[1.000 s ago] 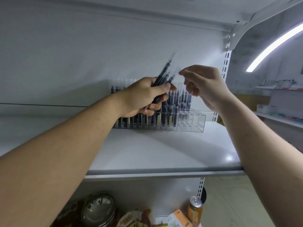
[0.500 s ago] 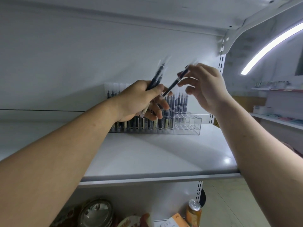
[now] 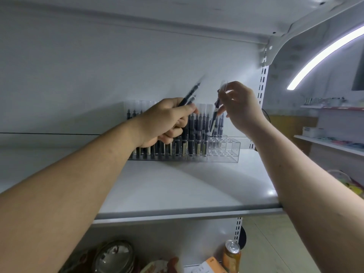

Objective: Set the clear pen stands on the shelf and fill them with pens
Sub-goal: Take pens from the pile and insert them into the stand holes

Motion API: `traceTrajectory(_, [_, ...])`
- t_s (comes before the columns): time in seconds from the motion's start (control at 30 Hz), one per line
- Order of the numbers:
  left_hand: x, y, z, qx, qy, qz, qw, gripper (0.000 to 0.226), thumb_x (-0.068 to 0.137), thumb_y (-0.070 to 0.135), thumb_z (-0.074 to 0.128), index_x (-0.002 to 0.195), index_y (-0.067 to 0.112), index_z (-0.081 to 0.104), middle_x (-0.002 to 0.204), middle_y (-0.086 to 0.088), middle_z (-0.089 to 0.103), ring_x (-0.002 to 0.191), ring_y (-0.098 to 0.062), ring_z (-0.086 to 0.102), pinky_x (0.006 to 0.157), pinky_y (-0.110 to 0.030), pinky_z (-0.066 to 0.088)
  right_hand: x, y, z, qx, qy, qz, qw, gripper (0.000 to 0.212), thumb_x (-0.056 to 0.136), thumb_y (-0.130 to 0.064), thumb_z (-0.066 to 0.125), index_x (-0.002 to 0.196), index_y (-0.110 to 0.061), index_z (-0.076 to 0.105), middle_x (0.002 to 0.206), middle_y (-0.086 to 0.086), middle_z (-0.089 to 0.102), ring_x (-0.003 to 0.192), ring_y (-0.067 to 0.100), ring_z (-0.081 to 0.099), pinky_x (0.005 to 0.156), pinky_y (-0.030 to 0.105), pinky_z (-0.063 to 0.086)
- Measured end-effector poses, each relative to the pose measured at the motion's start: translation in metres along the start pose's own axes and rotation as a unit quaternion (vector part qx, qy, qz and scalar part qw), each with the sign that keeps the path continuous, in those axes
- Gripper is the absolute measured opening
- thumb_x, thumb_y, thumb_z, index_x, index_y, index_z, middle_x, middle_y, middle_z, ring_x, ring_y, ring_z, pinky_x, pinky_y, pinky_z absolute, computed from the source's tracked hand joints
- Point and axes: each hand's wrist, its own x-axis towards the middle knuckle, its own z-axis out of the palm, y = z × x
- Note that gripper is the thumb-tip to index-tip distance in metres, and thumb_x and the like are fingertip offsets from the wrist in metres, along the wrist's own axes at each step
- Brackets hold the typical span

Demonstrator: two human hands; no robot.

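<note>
Since half a second ago the right hand (image 3: 242, 109) has drawn its pen (image 3: 216, 107) clear of the bundle (image 3: 190, 94) and swung it nearly upright. Fingertips pinch the pen's upper part, and its lower end hangs over the right part of the stand (image 3: 228, 152). The left hand (image 3: 167, 121) is clenched round the bundle (too blurred to count), which slants up to the right. The stand sits at the back of the shelf (image 3: 177, 192), with upright pens (image 3: 197, 133) filling its left and middle rows. A can (image 3: 231, 255) stands below.
</note>
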Motion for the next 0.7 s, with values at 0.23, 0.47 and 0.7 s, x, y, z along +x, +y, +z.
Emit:
traceTrajectory(0.23, [0.001, 0.000, 0.001, -0.061, -0.004, -0.003, 0.998, 0.016, 0.113, 0.023, 0.042, 0.118, 0.012, 0.053, 0.075, 0.002, 0.037, 0.053, -0.011, 0.021, 0.043, -0.021, 0.018, -0.004, 0.000, 0.002, -0.018, -0.042, 0.010, 0.999, 0.008, 0.108, -0.021, 0.056, 0.105, -0.016, 0.062, 0.084, 0.002, 0.073, 0.062, 0.017, 0.076, 0.059, 0.045, 0.050])
traceTrajectory(0.47, [0.000, 0.001, 0.001, -0.035, 0.009, 0.019, 0.999, 0.021, 0.115, 0.023, 0.040, 0.119, 0.009, 0.055, 0.076, 0.002, 0.039, 0.054, -0.012, 0.024, 0.044, -0.025, 0.018, -0.013, 0.005, 0.004, -0.097, -0.167, 0.030, 0.981, 0.010, 0.109, -0.020, 0.052, 0.106, -0.017, 0.061, 0.090, 0.008, 0.077, 0.066, 0.017, 0.077, 0.061, 0.046, 0.050])
traceTrajectory(0.7, [-0.001, 0.001, 0.002, -0.016, 0.006, 0.019, 1.000, 0.022, 0.115, 0.024, 0.039, 0.119, 0.009, 0.055, 0.076, 0.001, 0.038, 0.053, -0.012, 0.024, 0.045, -0.024, 0.018, -0.015, 0.004, 0.003, -0.109, -0.199, 0.031, 0.973, 0.012, 0.109, -0.022, 0.053, 0.114, -0.014, 0.060, 0.090, 0.005, 0.077, 0.068, 0.013, 0.078, 0.078, 0.065, 0.059])
